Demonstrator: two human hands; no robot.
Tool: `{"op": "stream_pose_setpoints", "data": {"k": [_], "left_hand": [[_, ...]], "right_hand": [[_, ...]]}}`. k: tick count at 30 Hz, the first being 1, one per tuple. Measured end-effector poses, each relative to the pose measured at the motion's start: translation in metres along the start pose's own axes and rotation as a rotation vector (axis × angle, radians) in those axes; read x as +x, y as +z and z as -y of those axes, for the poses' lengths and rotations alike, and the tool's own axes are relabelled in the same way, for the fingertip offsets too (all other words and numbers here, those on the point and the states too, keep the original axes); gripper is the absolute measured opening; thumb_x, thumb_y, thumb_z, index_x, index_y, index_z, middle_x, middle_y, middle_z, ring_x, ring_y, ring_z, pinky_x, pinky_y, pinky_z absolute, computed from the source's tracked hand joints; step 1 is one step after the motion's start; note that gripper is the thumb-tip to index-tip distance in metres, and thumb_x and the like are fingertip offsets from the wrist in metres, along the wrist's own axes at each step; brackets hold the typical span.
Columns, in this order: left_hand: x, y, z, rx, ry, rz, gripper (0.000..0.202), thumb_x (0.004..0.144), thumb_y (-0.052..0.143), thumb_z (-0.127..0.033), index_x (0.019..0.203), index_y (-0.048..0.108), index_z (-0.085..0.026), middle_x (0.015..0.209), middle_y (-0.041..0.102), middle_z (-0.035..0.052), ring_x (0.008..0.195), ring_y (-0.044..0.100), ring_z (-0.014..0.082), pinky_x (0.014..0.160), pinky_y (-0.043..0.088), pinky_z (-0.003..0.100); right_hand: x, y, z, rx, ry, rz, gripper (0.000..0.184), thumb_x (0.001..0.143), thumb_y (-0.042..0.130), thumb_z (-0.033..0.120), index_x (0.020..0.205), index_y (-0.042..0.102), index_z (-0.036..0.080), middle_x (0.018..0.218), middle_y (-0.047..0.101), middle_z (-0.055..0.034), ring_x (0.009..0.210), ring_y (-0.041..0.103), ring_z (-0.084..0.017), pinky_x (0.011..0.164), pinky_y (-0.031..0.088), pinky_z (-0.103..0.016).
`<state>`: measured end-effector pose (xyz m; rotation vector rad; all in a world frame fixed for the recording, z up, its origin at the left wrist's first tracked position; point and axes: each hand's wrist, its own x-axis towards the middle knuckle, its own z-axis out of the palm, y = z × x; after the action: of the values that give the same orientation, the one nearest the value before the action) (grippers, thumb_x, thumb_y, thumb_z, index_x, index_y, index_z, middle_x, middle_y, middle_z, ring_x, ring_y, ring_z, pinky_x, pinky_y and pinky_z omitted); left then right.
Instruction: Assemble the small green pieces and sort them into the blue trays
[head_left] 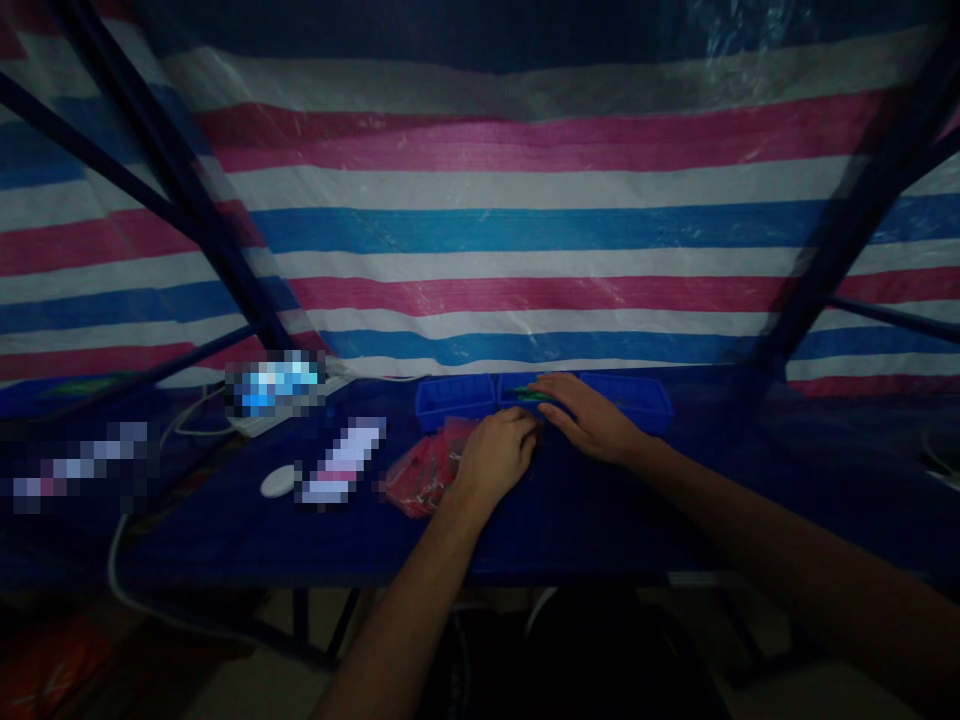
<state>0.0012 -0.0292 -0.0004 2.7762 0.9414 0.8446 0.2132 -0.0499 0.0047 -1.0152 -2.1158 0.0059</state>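
I'm seeing right hand (pixel 589 415) sitting over green pieces (pixel 529 393) in blue tray (pixel 506 385), frame center; left hand (pixel 499 445) curling beside red bags (pixel 420 475). Can't tell if fingers are pinching. Pieces remaining, probably unfinished.

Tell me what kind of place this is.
Probably a makeshift workspace, perhaps a tent or stall: a striped plastic sheet forms the backdrop, dark metal poles slant up at both sides, and small blue trays sit on a blue-topped table.
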Motion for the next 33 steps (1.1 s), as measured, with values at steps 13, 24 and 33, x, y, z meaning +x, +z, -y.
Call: {"op": "stream_pose_setpoints", "data": {"k": [13, 24, 33], "left_hand": [[0.040, 0.001, 0.003, -0.764, -0.237, -0.292, 0.033, 0.087, 0.075, -0.043, 0.108, 0.077, -0.018, 0.102, 0.078, 0.0096, 0.090, 0.074, 0.0221, 0.083, 0.059, 0.035], [0.030, 0.013, 0.005, -0.815, -0.263, -0.326, 0.032, 0.089, 0.073, -0.033, 0.117, 0.068, -0.017, 0.100, 0.077, 0.0086, 0.086, 0.074, 0.0180, 0.079, 0.059, 0.030], [0.028, 0.011, -0.004, -0.765, -0.232, -0.295, 0.034, 0.090, 0.070, -0.024, 0.122, 0.061, -0.018, 0.096, 0.076, 0.0064, 0.085, 0.074, 0.0169, 0.079, 0.058, 0.029]], "right_hand": [[-0.002, 0.011, -0.007, 0.960, 0.499, -0.227, 0.040, 0.074, 0.087, 0.037, 0.106, 0.069, 0.022, 0.099, 0.078, -0.0050, 0.089, 0.075, -0.021, 0.090, 0.060, -0.039], [-0.002, 0.013, -0.007, 0.980, 0.532, -0.283, 0.035, 0.074, 0.087, 0.033, 0.101, 0.069, 0.022, 0.091, 0.070, -0.0011, 0.080, 0.070, -0.017, 0.078, 0.061, -0.035], [-0.004, 0.019, -0.007, 0.957, 0.566, -0.265, 0.034, 0.071, 0.084, 0.031, 0.097, 0.065, 0.022, 0.091, 0.072, -0.0019, 0.077, 0.069, -0.017, 0.078, 0.059, -0.035]]}}
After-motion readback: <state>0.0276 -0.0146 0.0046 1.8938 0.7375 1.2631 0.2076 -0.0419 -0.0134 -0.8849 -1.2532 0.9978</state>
